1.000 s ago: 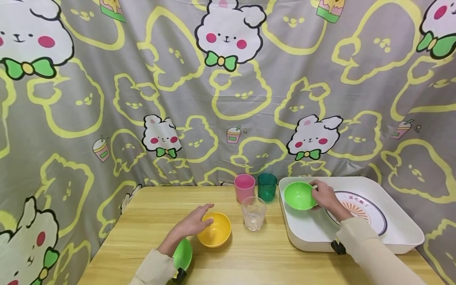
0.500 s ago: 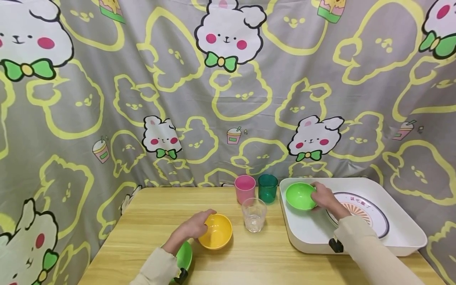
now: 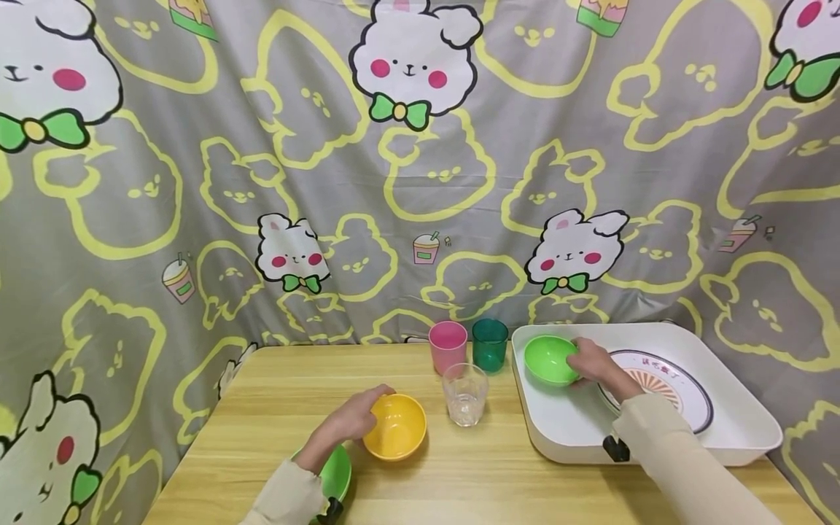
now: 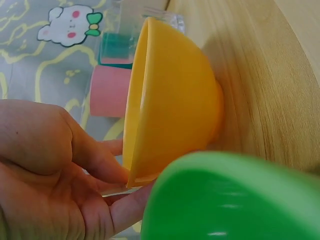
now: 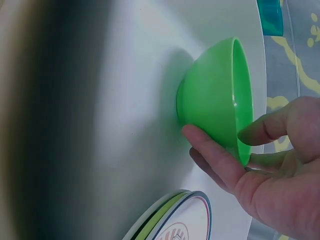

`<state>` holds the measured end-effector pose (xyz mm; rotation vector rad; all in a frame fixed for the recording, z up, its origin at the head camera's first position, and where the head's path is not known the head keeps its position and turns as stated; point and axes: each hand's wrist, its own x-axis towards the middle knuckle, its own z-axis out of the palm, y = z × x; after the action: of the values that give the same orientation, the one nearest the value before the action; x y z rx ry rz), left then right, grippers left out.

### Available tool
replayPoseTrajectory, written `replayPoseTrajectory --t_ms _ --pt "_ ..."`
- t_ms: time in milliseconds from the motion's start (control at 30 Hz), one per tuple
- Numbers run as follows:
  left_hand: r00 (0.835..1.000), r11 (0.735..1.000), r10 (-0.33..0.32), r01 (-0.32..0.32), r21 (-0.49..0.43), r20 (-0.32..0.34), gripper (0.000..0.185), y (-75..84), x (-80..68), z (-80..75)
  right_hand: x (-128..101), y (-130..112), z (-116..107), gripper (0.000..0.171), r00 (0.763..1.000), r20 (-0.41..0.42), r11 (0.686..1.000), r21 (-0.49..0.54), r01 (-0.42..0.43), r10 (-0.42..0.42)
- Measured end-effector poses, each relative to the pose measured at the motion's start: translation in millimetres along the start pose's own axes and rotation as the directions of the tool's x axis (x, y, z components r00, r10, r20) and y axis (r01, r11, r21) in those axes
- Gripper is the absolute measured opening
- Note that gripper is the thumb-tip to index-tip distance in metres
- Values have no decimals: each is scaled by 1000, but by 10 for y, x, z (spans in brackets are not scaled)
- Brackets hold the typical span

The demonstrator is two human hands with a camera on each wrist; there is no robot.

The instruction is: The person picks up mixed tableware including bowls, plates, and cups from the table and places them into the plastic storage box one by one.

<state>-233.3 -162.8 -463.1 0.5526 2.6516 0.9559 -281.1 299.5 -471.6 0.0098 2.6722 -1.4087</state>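
Observation:
My left hand [image 3: 354, 417] pinches the left rim of a yellow bowl [image 3: 396, 430] on the wooden table. In the left wrist view the thumb lies inside the rim of this yellow bowl [image 4: 175, 95] and fingers are beneath it. Beside that wrist is a second green bowl [image 3: 336, 472], partly hidden by the sleeve. My right hand [image 3: 593, 362] grips a light green bowl [image 3: 550, 361] by its right rim, over the left end of the white tray [image 3: 564, 430]. The right wrist view shows the thumb inside this green bowl [image 5: 210, 95] and fingers along its outside.
Between the bowls stand a pink cup [image 3: 448, 350], a dark green cup [image 3: 489, 346] and a clear cup [image 3: 466, 397]. A patterned plate [image 3: 695, 401] lies in the tray, stacked on others in the right wrist view. A printed curtain [image 3: 420, 175] hangs behind the table.
My left hand has closed its thumb and fingers onto the yellow bowl's rim, after hovering over it with spread fingers. The right hand keeps its grip on the green bowl, nearly in place.

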Motion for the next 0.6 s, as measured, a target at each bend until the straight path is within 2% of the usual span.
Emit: replayPoseTrajectory --t_ms 167,300,467,600 --pt "999 998 53 -52 38 -13 62 0 -27 -15 -4 -11 -18 68 999 11 999 -39 -37 37" --pt "998 997 64 -63 45 -22 62 -24 -32 -35 -15 -55 -57 70 999 23 994 -107 -24 27" --pt "998 998 57 -57 4 -32 63 -52 -52 -69 -57 -130 -106 70 1000 22 976 -217 8 -3" --pt "998 996 55 -57 -64 -35 61 -60 -84 -122 -91 -212 -150 68 999 9 956 -288 53 -52"
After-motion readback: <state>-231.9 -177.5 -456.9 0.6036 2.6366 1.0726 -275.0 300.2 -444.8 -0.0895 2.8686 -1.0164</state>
